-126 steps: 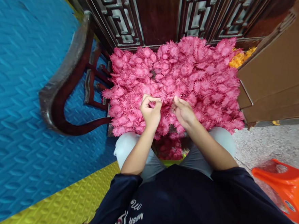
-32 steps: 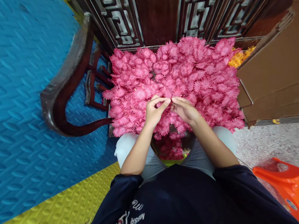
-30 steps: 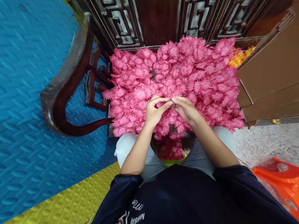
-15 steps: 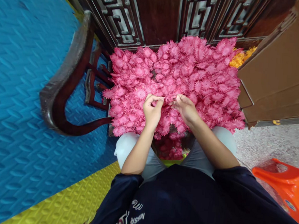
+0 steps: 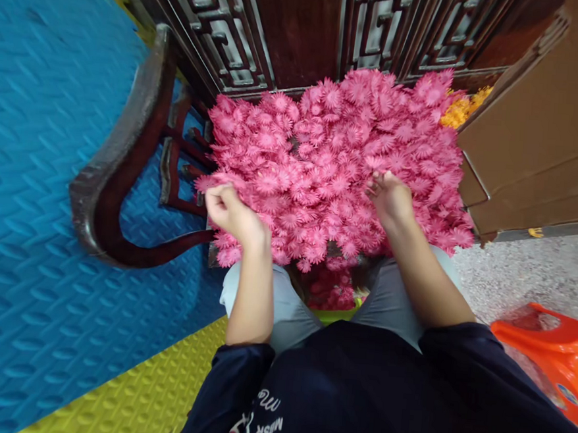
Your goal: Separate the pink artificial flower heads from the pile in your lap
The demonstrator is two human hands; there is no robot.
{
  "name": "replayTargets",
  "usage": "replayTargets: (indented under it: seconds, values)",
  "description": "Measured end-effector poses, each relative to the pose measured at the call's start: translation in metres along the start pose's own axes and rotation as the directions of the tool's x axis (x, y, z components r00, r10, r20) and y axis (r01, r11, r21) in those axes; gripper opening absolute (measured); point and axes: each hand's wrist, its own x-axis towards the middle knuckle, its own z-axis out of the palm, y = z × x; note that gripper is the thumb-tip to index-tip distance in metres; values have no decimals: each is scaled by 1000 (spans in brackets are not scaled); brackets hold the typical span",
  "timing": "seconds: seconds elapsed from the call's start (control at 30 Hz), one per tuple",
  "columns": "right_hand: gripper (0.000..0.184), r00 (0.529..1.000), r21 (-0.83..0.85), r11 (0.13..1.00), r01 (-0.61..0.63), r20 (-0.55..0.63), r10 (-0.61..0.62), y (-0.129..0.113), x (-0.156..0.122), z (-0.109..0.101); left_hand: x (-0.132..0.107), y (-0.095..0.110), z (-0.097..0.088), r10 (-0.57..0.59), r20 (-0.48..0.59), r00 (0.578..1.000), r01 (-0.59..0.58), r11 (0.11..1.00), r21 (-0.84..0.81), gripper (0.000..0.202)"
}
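Note:
A big heap of pink flower heads (image 5: 337, 154) lies on a dark wooden chair in front of my knees. My left hand (image 5: 230, 211) hovers at the heap's left edge with its fingers curled shut; what they pinch is hidden. My right hand (image 5: 390, 198) rests on the right half of the heap, fingers bent down into the pink flowers as if pinching one. The two hands are well apart.
The chair's curved dark armrest (image 5: 108, 184) stands at the left over a blue foam mat (image 5: 30, 159) and a yellow mat (image 5: 132, 397). A carved dark cabinet (image 5: 292, 32) is behind, a brown box (image 5: 542, 135) at the right, some orange flowers (image 5: 457, 109) beside it, an orange plastic stool (image 5: 551, 360) at lower right.
The hands were pinched together at the middle of the heap. Now they have parted: the left has swung out to the left edge, the right has gone right and further into the flowers.

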Motion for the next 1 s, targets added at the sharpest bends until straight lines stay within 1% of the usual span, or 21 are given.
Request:
replayTargets:
  seconds: [0.07,0.1,0.17,0.23,0.27,0.33,0.37,0.4,0.47,0.53,0.6,0.63,0.67,0.73,0.77,0.8,0.83,0.87,0.93,1.0]
  values:
    - [13,993,-40,999,21,115,-16,-8,6,-8,14,0,-3,-26,66,997,26,1000,1,17]
    - [12,985,-66,998,12,171,0,-10,6,-10,16,0,-3,-46,118,992,46,999,6,15]
    - [15,968,-119,993,-24,247,53,-8,3,-14,10,0,-3,-106,232,967,103,994,25,13]
    - [20,953,-164,986,-42,291,89,-3,0,-18,-2,2,-2,-161,358,920,155,987,44,16]
    - [22,948,-185,982,-23,309,80,-1,0,-20,-9,4,-3,-168,427,888,163,985,48,16]
    - [25,943,-238,969,70,332,13,2,3,-26,-20,8,-6,-158,534,831,153,987,54,12]
    - [28,940,-268,954,136,338,-39,3,5,-30,-24,11,-8,-146,566,812,137,989,58,11]
    - [31,934,-296,932,207,342,-99,3,6,-33,-27,13,-12,-134,585,800,119,991,64,9]
    - [35,910,-334,879,340,354,-217,5,4,-36,-30,16,-20,-109,603,791,81,994,73,7]
    - [34,879,-346,840,417,389,-277,5,-8,-34,-33,18,-28,-102,621,777,66,995,80,7]
    - [28,854,-345,838,423,461,-242,5,-32,-25,-35,19,-37,-112,651,751,65,993,96,9]
    - [24,833,-336,843,421,511,-212,4,-46,-19,-36,20,-41,-113,665,738,60,993,103,11]
    - [21,800,-323,845,426,571,-185,4,-61,-13,-38,21,-44,-108,680,725,49,993,106,13]
    - [20,718,-322,832,452,685,-125,4,-85,-1,-40,23,-50,-75,708,703,11,995,95,16]
    - [20,686,-322,822,470,719,-110,5,-94,4,-41,23,-52,-53,723,689,-4,997,77,16]
    - [20,667,-322,813,485,738,-106,7,-99,8,-42,24,-54,-34,741,671,-7,999,53,15]
    - [21,660,-323,805,497,743,-110,9,-102,10,-42,24,-55,-23,761,648,5,1000,26,14]
    - [22,664,-323,801,505,738,-121,12,-102,10,-43,24,-55,-21,783,621,33,999,1,13]
    - [24,684,-321,799,508,715,-147,19,-97,9,-43,22,-54,-43,820,571,113,993,-27,13]
    - [27,695,-310,805,506,699,-167,25,-91,6,-45,20,-51,-85,832,548,190,982,-25,13]
